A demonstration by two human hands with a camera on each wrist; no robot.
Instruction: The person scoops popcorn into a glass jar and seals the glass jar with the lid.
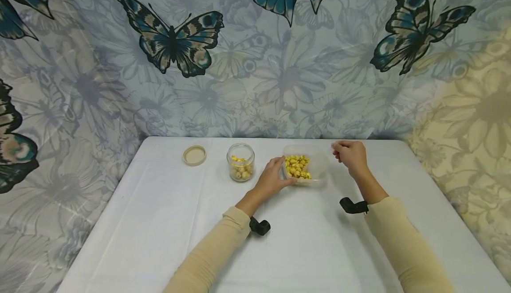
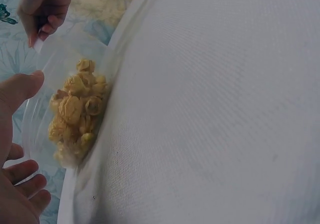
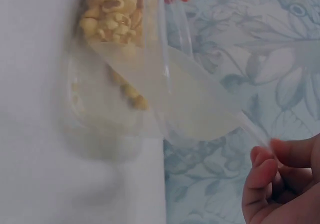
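1. On the white table [image 1: 167,222], just right of the small glass jar [image 1: 241,162], sits the clear plastic container [image 1: 315,166] of yellow popcorn [image 1: 297,166]; my two hands are at it.
2. My left hand [image 1: 275,177] is curled around the container's near-left edge, thumb over the rim, holding it steady.
3. My right hand [image 1: 350,153] is pinched on the far-right corner of the thin clear lid [image 3: 200,104]; in the right wrist view the lid slants up away from the container, so I judge I am peeling it off.
4. To do this well, I would keep the left hand pressing down so the light container cannot tip or slide toward the jar.
5. I would lift the lid slowly and away from the popcorn, since the pieces are heaped on the left side and a jerk could scatter them.
6. The jar stands open, partly filled with popcorn, and its tan cap [image 1: 194,155] lies flat well to its left, out of my way.
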